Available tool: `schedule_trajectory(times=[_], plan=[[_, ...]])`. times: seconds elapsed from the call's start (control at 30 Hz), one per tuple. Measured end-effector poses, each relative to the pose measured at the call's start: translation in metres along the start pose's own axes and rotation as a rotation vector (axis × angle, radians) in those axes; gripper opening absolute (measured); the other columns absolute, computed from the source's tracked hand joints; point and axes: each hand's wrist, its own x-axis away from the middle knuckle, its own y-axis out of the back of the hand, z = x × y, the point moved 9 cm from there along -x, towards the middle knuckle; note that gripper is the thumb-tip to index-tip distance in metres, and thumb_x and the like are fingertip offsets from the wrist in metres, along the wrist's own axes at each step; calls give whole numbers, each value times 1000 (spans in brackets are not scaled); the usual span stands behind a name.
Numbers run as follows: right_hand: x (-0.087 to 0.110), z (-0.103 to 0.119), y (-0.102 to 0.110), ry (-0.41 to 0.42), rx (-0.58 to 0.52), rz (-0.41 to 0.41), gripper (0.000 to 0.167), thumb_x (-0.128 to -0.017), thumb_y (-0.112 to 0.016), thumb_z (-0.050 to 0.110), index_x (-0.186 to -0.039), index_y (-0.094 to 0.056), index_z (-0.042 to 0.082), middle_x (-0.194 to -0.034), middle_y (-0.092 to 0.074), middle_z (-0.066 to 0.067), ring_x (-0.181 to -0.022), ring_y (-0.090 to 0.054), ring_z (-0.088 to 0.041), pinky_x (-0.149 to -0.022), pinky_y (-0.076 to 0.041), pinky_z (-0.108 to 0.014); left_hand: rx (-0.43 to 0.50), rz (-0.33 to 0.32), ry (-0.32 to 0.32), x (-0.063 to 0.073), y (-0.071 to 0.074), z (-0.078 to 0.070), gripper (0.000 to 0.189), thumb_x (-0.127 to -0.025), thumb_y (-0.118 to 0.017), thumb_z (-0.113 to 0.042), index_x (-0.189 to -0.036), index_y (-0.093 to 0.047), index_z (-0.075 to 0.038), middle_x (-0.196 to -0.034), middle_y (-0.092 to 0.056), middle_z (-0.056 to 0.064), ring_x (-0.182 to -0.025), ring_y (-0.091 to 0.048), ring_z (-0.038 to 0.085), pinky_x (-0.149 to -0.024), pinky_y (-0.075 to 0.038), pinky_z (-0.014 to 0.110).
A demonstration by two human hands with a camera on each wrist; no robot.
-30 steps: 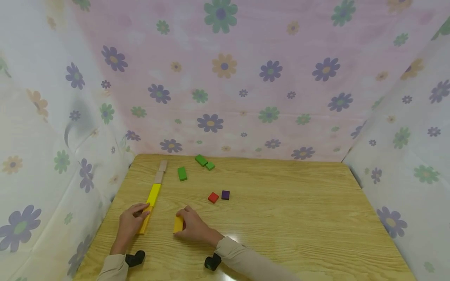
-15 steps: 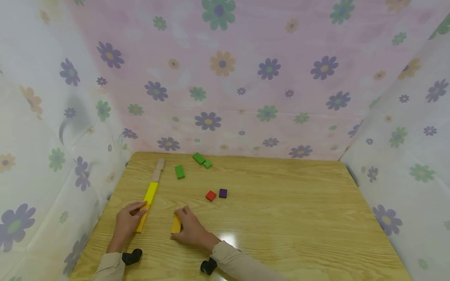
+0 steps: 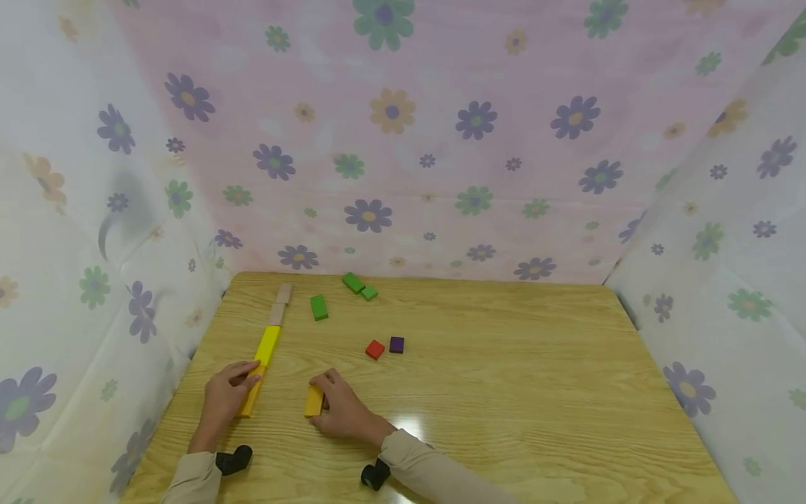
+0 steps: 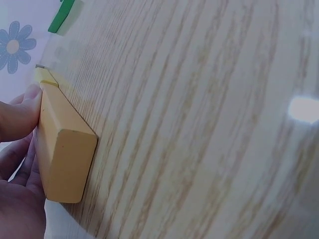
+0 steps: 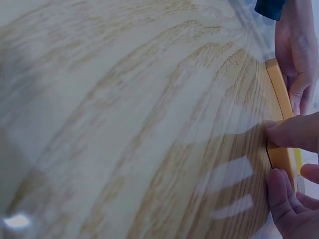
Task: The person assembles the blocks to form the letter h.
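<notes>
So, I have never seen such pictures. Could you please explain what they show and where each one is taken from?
There is no machine here: a person's bare left hand and right hand work at a wooden table. The wide picture comes from a camera on the head, the two close ones from cameras on the wrists. On the table, an orange block, a yellow block and two pale blocks form a row leading away from the person. Three green blocks, a red block and a purple block lie to its right. The left hand touches the orange block in the row. The right hand holds a second orange block between thumb and fingers.
</notes>
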Motion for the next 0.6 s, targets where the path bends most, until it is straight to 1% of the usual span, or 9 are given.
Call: schedule_trajectory(times=[0.1,0.23,0.3,0.33,0.37,0.43,0.5,0.53,0.6], plan=[[0,0,0,2,-3,3,54,-82,-75,15,-128,-49,4,-116,-44,-5,-85,-44,-3,-70,-40,-10,0,1,3,0,0,1,30,-90,-65,-9,-118,-66,2,-121,-58,20,-105,-59,31,-72,-44,7],[-1,2,0,16,-1,0,52,-83,-74,15,-127,-49,3,-118,-44,-6,-85,-44,-2,-70,-40,-9,7,9,16,0,0,3,30,-91,-65,-10,-119,-66,0,-122,-59,19,-99,-58,9,-72,-43,6],[-1,2,0,20,-3,-2,52,-83,-74,15,-127,-49,3,-118,-44,-6,-85,-44,-2,-70,-40,-9,5,12,21,-1,0,4,30,-91,-65,-11,-119,-66,0,-122,-58,18,-98,-56,3,-72,-43,6],[-1,2,0,21,-4,-2,51,-83,-74,15,-127,-50,3,-118,-44,-6,-85,-44,-2,-70,-40,-9,5,13,20,-1,0,3,30,-91,-65,-11,-119,-66,0,-122,-58,18,-98,-57,3,-72,-43,6],[-1,1,0,21,-7,-3,51,-83,-74,15,-126,-50,3,-118,-44,-6,-84,-44,-1,-69,-40,-9,4,14,18,-1,0,3,30,-91,-65,-11,-119,-66,0,-122,-58,18,-99,-58,7,-72,-43,6],[-2,0,-1,19,0,-3,51,-83,-74,16,-126,-50,4,-118,-44,-5,-83,-44,-1,-69,-40,-8,9,15,12,-1,-1,2,30,-91,-64,-11,-119,-65,0,-123,-58,19,-103,-60,19,-72,-43,5],[-2,0,-2,21,5,-5,50,-83,-74,17,-126,-51,4,-118,-45,-4,-83,-45,-1,-69,-40,-9,15,15,4,0,-1,1,31,-91,-64,-11,-120,-65,1,-123,-58,20,-107,-58,31,-73,-42,5],[-3,-1,-2,24,15,-7,49,-84,-74,18,-125,-51,5,-118,-45,-4,-84,-45,-1,-70,-41,-9,19,16,1,0,-1,0,31,-92,-64,-11,-120,-65,1,-123,-58,20,-108,-57,34,-73,-42,4],[-4,0,-3,28,39,-8,48,-85,-73,20,-125,-51,6,-120,-46,-3,-88,-47,-1,-73,-41,-9,26,16,-2,1,-1,0,31,-92,-63,-11,-120,-64,2,-123,-57,20,-109,-56,36,-73,-41,4]])
